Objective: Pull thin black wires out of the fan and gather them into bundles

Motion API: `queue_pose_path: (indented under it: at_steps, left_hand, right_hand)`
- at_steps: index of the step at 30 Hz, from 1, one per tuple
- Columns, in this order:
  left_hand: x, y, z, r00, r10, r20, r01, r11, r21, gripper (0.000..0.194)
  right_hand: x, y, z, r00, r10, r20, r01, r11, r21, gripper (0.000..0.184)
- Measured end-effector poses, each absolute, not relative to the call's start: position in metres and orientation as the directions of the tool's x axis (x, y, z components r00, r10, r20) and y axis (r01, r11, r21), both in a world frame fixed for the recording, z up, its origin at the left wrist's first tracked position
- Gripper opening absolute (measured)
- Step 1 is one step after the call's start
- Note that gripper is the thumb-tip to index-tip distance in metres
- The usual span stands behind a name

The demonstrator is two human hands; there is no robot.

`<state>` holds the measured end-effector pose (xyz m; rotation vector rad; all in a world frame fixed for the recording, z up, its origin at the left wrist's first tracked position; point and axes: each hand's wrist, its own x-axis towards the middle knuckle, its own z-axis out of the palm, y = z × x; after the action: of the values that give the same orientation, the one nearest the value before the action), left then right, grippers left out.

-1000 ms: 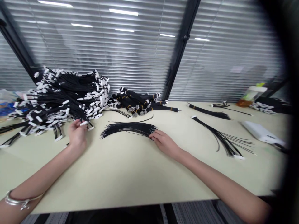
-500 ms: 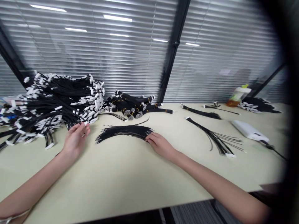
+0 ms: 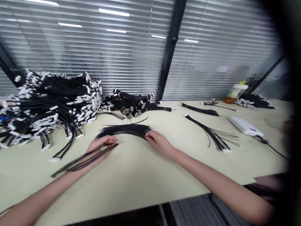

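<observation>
My left hand (image 3: 100, 148) is closed on a thin bunch of black wires (image 3: 77, 161) that trails back over my wrist toward the lower left. It sits by the left end of a curved fan of loose black wires (image 3: 124, 129) lying on the pale table (image 3: 145, 175). At the fan's right end rests my right hand (image 3: 158, 143), its fingers pinching those wire ends.
A big heap of black cables with white connectors (image 3: 44, 103) fills the back left. Tied black bundles (image 3: 134, 105) lie behind the fan. To the right are another splayed cable set (image 3: 211, 131), a white power strip (image 3: 245, 126) and a bottle (image 3: 235, 93).
My left hand left the big heap, came right and down toward the fan, and now holds a bunch of black wires. My right hand stayed at the fan's right end.
</observation>
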<state>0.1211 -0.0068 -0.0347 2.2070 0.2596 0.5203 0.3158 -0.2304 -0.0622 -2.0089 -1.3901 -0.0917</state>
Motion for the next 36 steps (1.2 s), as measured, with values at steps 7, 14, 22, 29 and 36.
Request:
queue_pose_path:
  at_steps: [7, 14, 22, 29, 36]
  left_hand:
    - [0.126, -0.002, -0.042, 0.939, 0.251, 0.234, -0.01, -0.663, 0.749, 0.027]
    - [0.129, -0.013, -0.044, 0.975, 0.168, 0.147, 0.012, -0.697, 0.717, 0.027]
    - [0.141, -0.033, -0.044, 0.995, 0.044, 0.093, -0.024, -0.777, 0.629, 0.028]
    - [0.132, -0.044, -0.035, 0.998, -0.001, 0.058, -0.037, -0.785, 0.619, 0.022]
    - [0.13, -0.039, -0.04, 0.999, 0.019, -0.026, 0.033, -0.67, 0.742, 0.028]
  right_hand:
    - [0.313, -0.231, -0.06, 0.448, 0.797, 0.405, 0.81, -0.17, -0.561, 0.015]
    - [0.293, -0.221, -0.053, 0.487, 0.813, 0.32, 0.599, -0.044, -0.799, 0.014]
    - [0.257, -0.188, -0.057, 0.4, 0.91, 0.11, 0.152, 0.052, -0.987, 0.03]
    - [0.253, -0.188, -0.057, 0.433, 0.898, 0.073, 0.128, 0.019, -0.992, 0.019]
    - [0.25, -0.189, -0.053, 0.509, 0.855, 0.102, 0.19, 0.003, -0.982, 0.01]
